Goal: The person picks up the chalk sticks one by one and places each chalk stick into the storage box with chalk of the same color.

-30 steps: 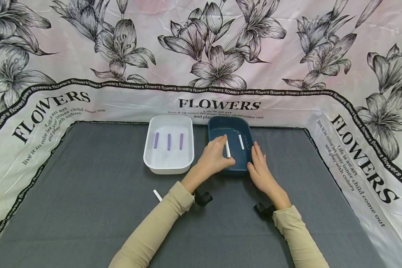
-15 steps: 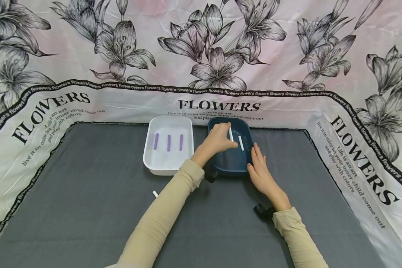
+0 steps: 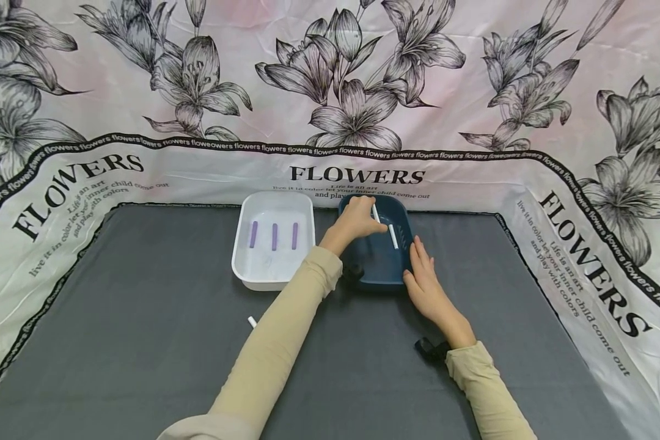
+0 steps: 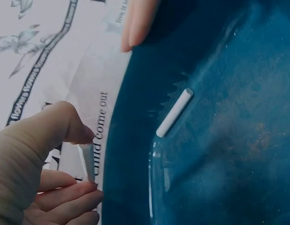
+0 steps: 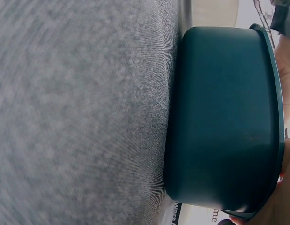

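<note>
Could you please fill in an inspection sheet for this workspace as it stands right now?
Surface: grey cloth table.
Job's things: blue tray holds one white chalk stick; left hand pinches a second white stick above it.
Clutter: white tray with three purple sticks; one loose white stick on the cloth beside the left sleeve.
Grippers: right hand rests flat against the blue tray's right side, fingers straight.
Cables: nothing seen.
Surroundings: floral FLOWERS-print backdrop on three sides.
</note>
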A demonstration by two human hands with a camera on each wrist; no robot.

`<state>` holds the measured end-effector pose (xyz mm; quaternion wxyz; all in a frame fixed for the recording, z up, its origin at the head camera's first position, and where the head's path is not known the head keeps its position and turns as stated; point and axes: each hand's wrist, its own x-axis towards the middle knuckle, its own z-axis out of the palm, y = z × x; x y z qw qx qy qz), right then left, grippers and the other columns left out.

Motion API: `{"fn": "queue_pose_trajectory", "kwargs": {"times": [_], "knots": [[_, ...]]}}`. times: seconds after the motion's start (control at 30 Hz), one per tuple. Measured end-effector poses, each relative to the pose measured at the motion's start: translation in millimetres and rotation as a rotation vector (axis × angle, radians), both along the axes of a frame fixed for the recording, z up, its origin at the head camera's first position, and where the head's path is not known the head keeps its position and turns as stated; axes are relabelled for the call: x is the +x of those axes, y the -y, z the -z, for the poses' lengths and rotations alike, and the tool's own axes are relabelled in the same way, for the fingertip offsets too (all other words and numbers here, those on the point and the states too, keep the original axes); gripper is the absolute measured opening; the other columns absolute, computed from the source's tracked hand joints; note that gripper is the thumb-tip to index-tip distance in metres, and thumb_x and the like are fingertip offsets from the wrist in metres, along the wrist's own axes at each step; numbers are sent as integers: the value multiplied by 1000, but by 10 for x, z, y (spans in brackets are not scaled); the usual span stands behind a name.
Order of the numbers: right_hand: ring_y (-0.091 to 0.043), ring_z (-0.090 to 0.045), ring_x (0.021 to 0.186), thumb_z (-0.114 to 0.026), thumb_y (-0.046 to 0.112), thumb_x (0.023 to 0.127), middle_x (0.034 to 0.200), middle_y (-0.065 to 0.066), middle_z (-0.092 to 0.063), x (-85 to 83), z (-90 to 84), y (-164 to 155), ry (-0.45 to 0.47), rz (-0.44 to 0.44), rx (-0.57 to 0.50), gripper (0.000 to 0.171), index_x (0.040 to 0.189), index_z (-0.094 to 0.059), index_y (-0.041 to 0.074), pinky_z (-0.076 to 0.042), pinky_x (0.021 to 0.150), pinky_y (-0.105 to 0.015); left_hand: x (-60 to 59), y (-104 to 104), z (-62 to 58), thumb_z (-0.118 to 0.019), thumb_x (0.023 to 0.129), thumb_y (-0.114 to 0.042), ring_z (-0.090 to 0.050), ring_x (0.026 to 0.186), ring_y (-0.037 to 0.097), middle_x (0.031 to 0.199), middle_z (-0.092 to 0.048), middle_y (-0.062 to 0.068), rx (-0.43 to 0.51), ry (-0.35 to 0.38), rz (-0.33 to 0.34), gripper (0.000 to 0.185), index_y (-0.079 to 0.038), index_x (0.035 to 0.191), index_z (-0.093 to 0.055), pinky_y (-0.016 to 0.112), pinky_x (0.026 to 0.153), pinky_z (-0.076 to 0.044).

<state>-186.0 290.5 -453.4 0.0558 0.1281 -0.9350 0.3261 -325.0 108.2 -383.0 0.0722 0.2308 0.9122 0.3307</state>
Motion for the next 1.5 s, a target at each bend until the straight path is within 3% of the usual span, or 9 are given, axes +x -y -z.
{"fn": "queue_pose_trajectory", "kwargs": {"times": [0.43,0.63,0.9,1.1,1.23,1.33,1.5], "knots": [[-40,2,150,-38,6,102,164,-22,4,-6,22,6,5,2,1,61,153,-10,-13,1,116,-63,-81,-64,180,-77,85,-31,-49,131,32,148,-47,17,60,1,-65,81,-2,151,-39,40,102,-47],[-40,0,150,-38,5,101,164,-22,3,-7,20,-2,-16,10,7,60,152,-11,-14,0,116,-65,-98,-81,271,-78,85,-29,-53,128,30,148,-48,17,85,-28,-30,81,-1,151,-40,38,100,-49],[-39,1,150,-38,5,102,164,-22,3,-1,29,-5,-4,12,16,61,153,-9,-13,0,116,-65,-71,-69,411,-79,84,-34,-57,123,27,148,-49,12,-78,-69,42,79,-4,149,-45,38,96,-51],[-37,2,151,-38,6,103,165,-19,5,-12,24,-7,-2,9,11,61,154,-9,-11,0,116,-64,-58,-62,437,-79,85,-35,-62,111,23,135,-60,11,-189,-131,80,71,-5,143,-53,36,90,-53],[-38,2,150,-38,7,103,165,-18,5,-7,17,-9,5,9,6,61,154,-9,-11,1,117,-63,-40,-62,440,-79,85,-36,-62,96,19,122,-65,9,-258,-143,103,61,-6,135,-61,33,79,-52],[-38,2,151,-37,9,103,165,-18,5,-2,11,-11,12,6,4,61,154,-8,-11,2,117,-62,-17,-58,432,-80,85,-36,-59,86,17,107,-66,6,-294,-146,114,43,-9,116,-68,32,73,-50],[-36,2,151,-38,7,103,165,-17,5,-5,9,-11,9,2,2,61,154,-8,-11,1,117,-63,-1,-56,431,-81,84,-35,-56,74,15,86,-60,0,-327,-137,126,27,-14,90,-63,30,66,-48]]}}
